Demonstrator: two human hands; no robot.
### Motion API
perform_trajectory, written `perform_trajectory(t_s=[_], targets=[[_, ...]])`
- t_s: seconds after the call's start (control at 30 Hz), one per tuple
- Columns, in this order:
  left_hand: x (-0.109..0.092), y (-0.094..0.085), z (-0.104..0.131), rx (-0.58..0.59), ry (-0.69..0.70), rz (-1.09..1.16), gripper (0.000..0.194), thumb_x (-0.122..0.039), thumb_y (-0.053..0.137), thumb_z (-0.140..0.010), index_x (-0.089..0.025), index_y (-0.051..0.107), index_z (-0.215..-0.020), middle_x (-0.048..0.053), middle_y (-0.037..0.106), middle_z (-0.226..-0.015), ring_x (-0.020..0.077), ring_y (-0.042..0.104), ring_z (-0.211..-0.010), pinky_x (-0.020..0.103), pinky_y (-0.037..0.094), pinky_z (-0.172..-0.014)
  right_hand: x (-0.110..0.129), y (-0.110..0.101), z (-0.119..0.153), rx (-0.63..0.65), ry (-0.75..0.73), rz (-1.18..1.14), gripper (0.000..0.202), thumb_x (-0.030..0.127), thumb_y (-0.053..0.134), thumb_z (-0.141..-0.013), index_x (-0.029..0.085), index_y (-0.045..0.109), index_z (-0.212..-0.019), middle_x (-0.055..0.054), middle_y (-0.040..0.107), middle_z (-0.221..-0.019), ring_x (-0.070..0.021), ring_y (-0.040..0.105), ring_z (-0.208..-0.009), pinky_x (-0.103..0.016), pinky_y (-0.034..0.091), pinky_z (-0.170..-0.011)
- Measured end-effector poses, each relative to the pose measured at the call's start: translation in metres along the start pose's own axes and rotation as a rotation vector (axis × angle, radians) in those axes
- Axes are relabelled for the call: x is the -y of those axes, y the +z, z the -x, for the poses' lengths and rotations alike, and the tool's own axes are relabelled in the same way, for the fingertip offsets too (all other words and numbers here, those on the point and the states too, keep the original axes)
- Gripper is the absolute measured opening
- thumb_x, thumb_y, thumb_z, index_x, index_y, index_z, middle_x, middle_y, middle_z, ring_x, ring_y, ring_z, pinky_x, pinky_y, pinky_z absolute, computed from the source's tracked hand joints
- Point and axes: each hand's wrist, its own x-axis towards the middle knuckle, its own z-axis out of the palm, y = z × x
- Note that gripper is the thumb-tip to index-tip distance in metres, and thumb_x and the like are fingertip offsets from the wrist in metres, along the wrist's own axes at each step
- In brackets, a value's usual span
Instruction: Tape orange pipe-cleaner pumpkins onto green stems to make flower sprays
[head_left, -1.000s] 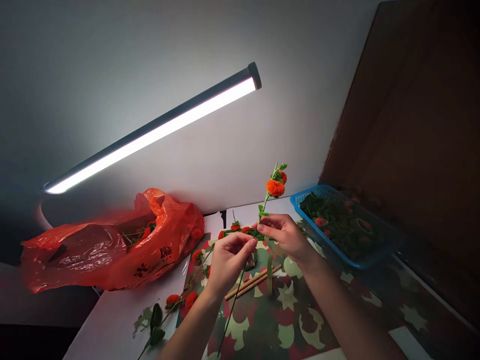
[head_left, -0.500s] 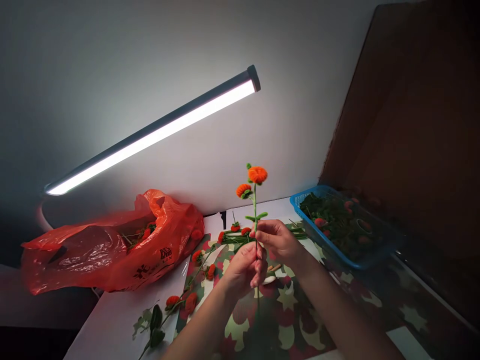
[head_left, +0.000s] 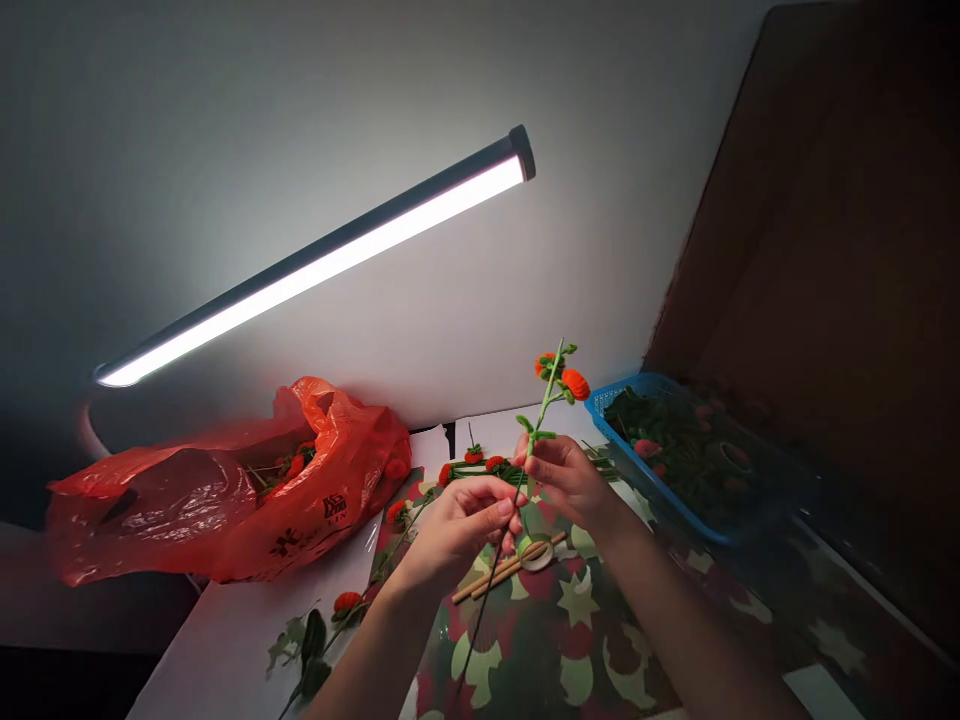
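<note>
An orange flower stem [head_left: 545, 402] with two fuzzy blooms and small green leaves leans up to the right in front of the wall. My right hand [head_left: 568, 478] pinches it just below its lower leaves. Lower and to the left, my left hand [head_left: 474, 518] has thumb and fingers closed on the thin dark lower stem, which slants down to the left. A pale green tape roll [head_left: 537, 556] lies below my hands, with a light green strip rising from it towards my fingers. Thin wooden sticks [head_left: 501, 575] lie by the roll.
A red plastic bag [head_left: 330, 500] with orange flowers inside lies at the left. At the right stands a blue basket [head_left: 641, 465] full of greenery and flowers. More flower stems [head_left: 480, 465] lie behind my hands. A lit lamp bar [head_left: 322, 270] hangs above.
The flower stem has turned and tilted to the right, its lower end swinging left. My left hand has shifted slightly left, uncovering the tape roll and the sticks.
</note>
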Motion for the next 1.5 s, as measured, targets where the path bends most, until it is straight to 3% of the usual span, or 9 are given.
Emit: perform_trajectory(t_s=[0.13,0.33,0.43,0.63,0.73,0.83,1.03,1.3,1.5], targets=[[0.003,0.000,-0.005,0.082,-0.079,0.052,0.017,-0.030,0.068,-0.071,-0.013,0.064,-0.073,0.000,0.058,-0.059,0.0063,0.053,-0.047,0.018,0.044,-0.047,-0.005,0.000,-0.002,0.009,-0.001,-0.094,0.022,0.032,0.075,-0.064,0.018,0.059,-0.057,0.003,0.049,-0.062,-0.0097,0.044,-0.062,-0.024,0.037,-0.064],[0.010,0.004,-0.006,-0.343,0.247,-0.566,0.019,-0.031,0.070,-0.068,-0.014,0.066,-0.075,0.002,0.061,-0.061,0.0122,0.058,-0.054,0.022,0.046,-0.051,-0.005,0.004,-0.006,-0.343,-0.076,0.010,0.021,0.024,0.080,-0.055,0.017,0.060,-0.056,0.004,0.050,-0.060,-0.0086,0.046,-0.061,-0.022,0.038,-0.063],[0.008,0.004,-0.005,-0.373,0.261,-0.590,0.021,-0.034,0.064,-0.074,-0.013,0.064,-0.068,0.001,0.058,-0.054,0.0099,0.054,-0.046,0.020,0.042,-0.044,-0.005,0.006,-0.006,-0.405,-0.065,0.022,0.022,0.027,0.081,-0.051,0.017,0.063,-0.058,0.003,0.056,-0.063,-0.0107,0.050,-0.063,-0.025,0.041,-0.065],[0.010,0.001,-0.010,-0.040,-0.025,0.084,0.027,-0.039,0.062,-0.074,-0.014,0.056,-0.068,-0.006,0.047,-0.043,0.0029,0.035,-0.026,0.014,0.028,-0.028,-0.004,0.003,-0.003,-0.252,-0.085,0.019,0.016,0.033,0.076,-0.061,0.020,0.067,-0.064,0.000,0.062,-0.067,-0.0139,0.057,-0.070,-0.029,0.044,-0.074],[0.018,0.000,-0.016,0.045,-0.079,0.286,0.026,-0.039,0.062,-0.074,-0.015,0.054,-0.069,-0.008,0.042,-0.043,0.0002,0.025,-0.024,0.012,0.021,-0.026,-0.006,0.004,-0.004,-0.245,-0.068,-0.031,0.016,0.034,0.074,-0.063,0.020,0.067,-0.064,0.000,0.061,-0.066,-0.0126,0.055,-0.068,-0.028,0.043,-0.073],[0.025,0.002,-0.021,-0.029,-0.032,0.211,0.026,-0.040,0.058,-0.077,-0.014,0.055,-0.074,-0.007,0.046,-0.047,-0.0001,0.026,-0.026,0.012,0.020,-0.027,-0.010,0.006,-0.008,-0.295,-0.022,-0.032,0.020,0.035,0.075,-0.062,0.018,0.065,-0.056,0.001,0.057,-0.058,-0.0148,0.056,-0.072,-0.028,0.042,-0.073],[0.021,0.008,-0.018,-0.460,0.262,-0.314,0.023,-0.036,0.066,-0.072,-0.014,0.056,-0.073,-0.005,0.053,-0.055,0.0035,0.041,-0.038,0.015,0.030,-0.035,-0.018,0.006,-0.012,-0.407,-0.041,0.027,0.017,0.034,0.074,-0.063,0.017,0.069,-0.063,0.000,0.061,-0.062,-0.0141,0.055,-0.072,-0.029,0.041,-0.076],[0.012,0.004,-0.017,-0.349,0.213,-0.148,0.025,-0.036,0.061,-0.076,-0.013,0.054,-0.070,-0.005,0.052,-0.054,-0.0008,0.031,-0.033,0.014,0.019,-0.034,-0.021,0.011,-0.009,-0.305,-0.083,0.028,0.020,0.036,0.070,-0.068,0.018,0.069,-0.060,0.002,0.056,-0.060,-0.0132,0.053,-0.071,-0.026,0.041,-0.071],[0.013,0.002,-0.016,-0.448,0.312,-0.381,0.023,-0.037,0.061,-0.076,-0.014,0.058,-0.073,-0.003,0.053,-0.053,0.0030,0.037,-0.037,0.016,0.025,-0.036,-0.024,0.012,-0.008,-0.317,-0.130,0.175,0.020,0.036,0.067,-0.071,0.017,0.070,-0.067,0.001,0.053,-0.064,-0.0129,0.050,-0.069,-0.026,0.041,-0.069]])
